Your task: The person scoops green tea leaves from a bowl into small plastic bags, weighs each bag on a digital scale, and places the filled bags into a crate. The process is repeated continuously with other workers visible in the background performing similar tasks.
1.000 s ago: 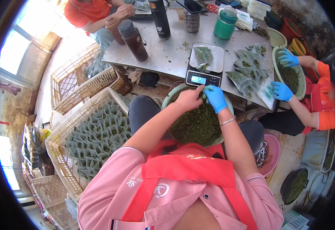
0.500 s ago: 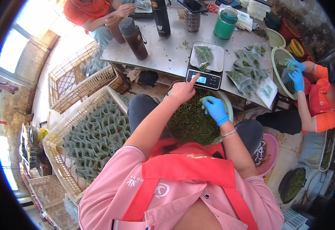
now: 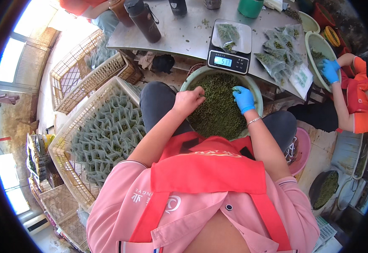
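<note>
Steel worktable (image 3: 184, 36) runs across the top, daylight from windows at 9 o'clock. Cream plastic crate (image 3: 72, 126) packed with filled clear pouches sits at the person's left knee. Bare left hand (image 3: 188, 100) rests at the 9 o'clock edge of the heap of green tea leaves (image 3: 217, 110), fingers curled in a narrow pinch; what it holds I cannot tell. Green basin (image 3: 192, 76) sits on the lap. Blue-gloved right hand (image 3: 243, 98) is at 2 o'clock on the heap, fingers bent onto leaves. Digital scale (image 3: 228, 59) with a pouch lies at 12 o'clock, just beyond the rim, about equally near both hands.
</note>
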`<state>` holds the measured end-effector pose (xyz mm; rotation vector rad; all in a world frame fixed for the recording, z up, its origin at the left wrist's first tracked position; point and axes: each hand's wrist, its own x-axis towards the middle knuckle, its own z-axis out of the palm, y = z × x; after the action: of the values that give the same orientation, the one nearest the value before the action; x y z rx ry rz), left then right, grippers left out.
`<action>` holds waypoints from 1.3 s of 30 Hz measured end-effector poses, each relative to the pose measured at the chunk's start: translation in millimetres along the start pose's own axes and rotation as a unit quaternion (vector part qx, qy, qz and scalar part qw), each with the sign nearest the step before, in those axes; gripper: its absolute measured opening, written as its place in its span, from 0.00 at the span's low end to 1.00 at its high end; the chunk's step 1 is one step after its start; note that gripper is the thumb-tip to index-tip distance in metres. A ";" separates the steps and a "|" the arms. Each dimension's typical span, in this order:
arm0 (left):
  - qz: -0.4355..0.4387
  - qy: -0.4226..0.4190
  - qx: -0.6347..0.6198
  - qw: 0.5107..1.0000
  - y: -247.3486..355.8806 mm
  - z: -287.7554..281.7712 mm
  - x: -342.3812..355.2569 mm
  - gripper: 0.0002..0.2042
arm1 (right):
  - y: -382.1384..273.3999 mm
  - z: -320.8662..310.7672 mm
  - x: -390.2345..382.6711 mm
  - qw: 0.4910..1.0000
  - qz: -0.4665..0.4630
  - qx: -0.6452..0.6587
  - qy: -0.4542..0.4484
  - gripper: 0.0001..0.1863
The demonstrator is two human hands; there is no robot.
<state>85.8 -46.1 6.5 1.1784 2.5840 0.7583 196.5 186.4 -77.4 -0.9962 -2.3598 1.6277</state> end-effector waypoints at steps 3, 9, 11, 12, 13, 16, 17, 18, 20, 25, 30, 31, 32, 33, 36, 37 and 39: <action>-0.043 -0.002 -0.027 0.999 -1.3 3.2 -3.8 0.08 | -0.1 23.2 6.7 0.984 -0.105 -0.142 0.005 0.13; -0.062 -0.049 -0.045 0.996 6.2 6.4 -5.9 0.10 | 9.3 38.6 -1.3 0.985 -0.058 -0.154 -0.047 0.11; -0.087 -0.074 -0.147 0.983 8.3 10.1 -5.2 0.11 | 10.8 33.6 -1.5 0.997 -0.017 -0.011 -0.068 0.09; -0.121 -0.089 -0.227 0.962 7.2 16.7 -6.3 0.12 | -7.3 24.7 -8.1 0.992 0.034 0.068 -0.099 0.08; -0.152 -0.103 -0.305 0.934 7.6 22.7 -5.6 0.13 | -27.2 15.1 -14.9 0.977 0.084 0.147 -0.127 0.07; -0.145 -0.089 -0.452 0.876 15.6 39.8 2.1 0.20 | -60.2 0.9 -32.2 0.958 0.083 0.226 -0.154 0.07; -0.142 -0.096 -0.495 0.852 23.0 36.8 5.6 0.20 | -66.4 -2.1 -36.0 0.954 0.075 0.245 -0.158 0.07; -0.133 -0.083 -0.512 0.845 29.6 33.2 7.1 0.17 | -73.2 -4.0 -38.9 0.953 0.068 0.246 -0.166 0.08; -0.153 -0.119 -0.387 0.902 40.0 15.2 9.6 0.14 | -75.4 -5.1 -41.6 0.955 0.052 0.240 -0.169 0.07; -0.143 -0.135 -0.253 0.947 45.1 0.0 7.9 0.10 | -75.5 -1.6 -46.9 0.952 0.055 0.239 -0.184 0.05; 0.041 -0.117 0.002 0.992 39.8 -8.6 7.4 0.08 | -83.2 -3.1 -64.2 0.963 0.094 0.170 -0.187 0.05; 0.049 -0.116 0.026 0.992 37.0 -8.9 7.5 0.08 | -78.0 -2.8 -64.0 0.961 0.094 0.172 -0.197 0.04; 0.054 -0.114 0.050 0.991 31.8 -7.8 5.3 0.08 | -79.1 -5.5 -66.3 0.953 0.118 0.193 -0.203 0.05; 0.059 -0.113 0.075 0.989 27.1 -7.2 3.1 0.07 | -81.8 -8.4 -67.2 0.944 0.142 0.214 -0.209 0.05; -0.013 -0.081 -0.019 0.996 18.7 -7.4 -2.2 0.08 | -91.7 -16.1 -59.3 0.926 0.123 0.299 -0.194 0.06; -0.030 -0.070 -0.049 0.996 18.0 -7.4 -2.2 0.08 | -96.1 -17.6 -43.2 0.905 0.089 0.382 -0.164 0.07; -0.032 -0.060 -0.077 0.995 24.4 -7.1 -2.1 0.08 | -114.7 -21.0 -2.4 0.823 0.012 0.555 -0.119 0.12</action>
<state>100.2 -36.8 25.4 1.0562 2.4063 0.8284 155.7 177.6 31.6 -0.5417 -1.0022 2.6519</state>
